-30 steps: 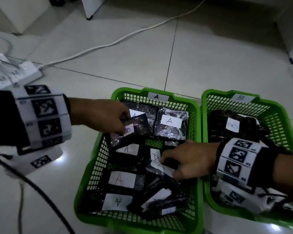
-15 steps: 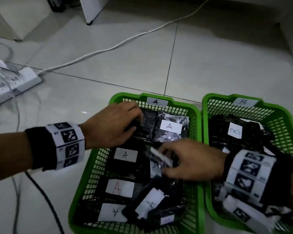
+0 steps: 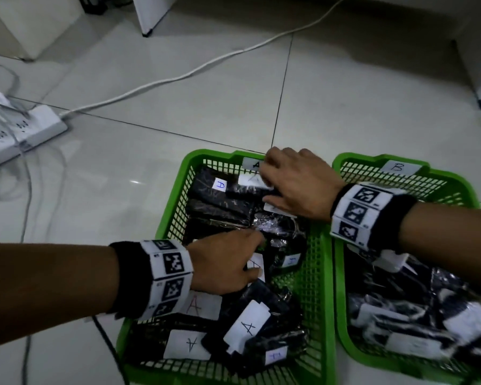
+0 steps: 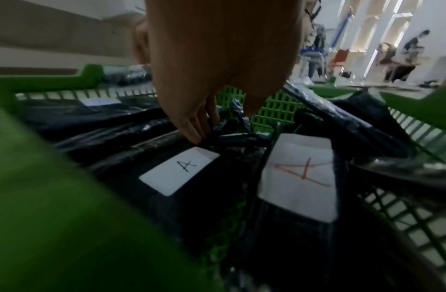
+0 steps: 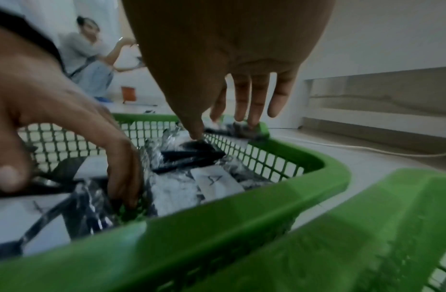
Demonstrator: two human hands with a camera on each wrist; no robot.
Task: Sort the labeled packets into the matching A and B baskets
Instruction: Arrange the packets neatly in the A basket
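Observation:
Two green mesh baskets stand side by side on the floor: basket A (image 3: pixel 175 218) in the middle, basket B (image 3: pixel 338 301) to its right. Both hold black plastic-wrapped packets with white labels. Those showing in basket A, such as one near me (image 3: pixel 247 326), read A. My left hand (image 3: pixel 257 254) is in the middle of basket A, thumb and curled fingers (image 4: pixel 191 128) closed on a crinkled dark packet (image 4: pixel 231 126). At the basket's far end, my right hand (image 3: pixel 267 182) lies on the packets there (image 5: pixel 191 150) with fingers (image 5: pixel 256 98) straight and spread.
A white power strip (image 3: pixel 25 129) lies on the tiled floor at the left, with a white cable (image 3: pixel 178 76) running to the back right. A black cable (image 3: pixel 103 329) trails by basket A's near-left corner. A crouching person (image 5: pixel 89 55) shows in the right wrist view.
The hands have swapped places in basket A. My right hand went from the middle to the far end; my left came back from the far left corner to the middle and took hold of a packet.

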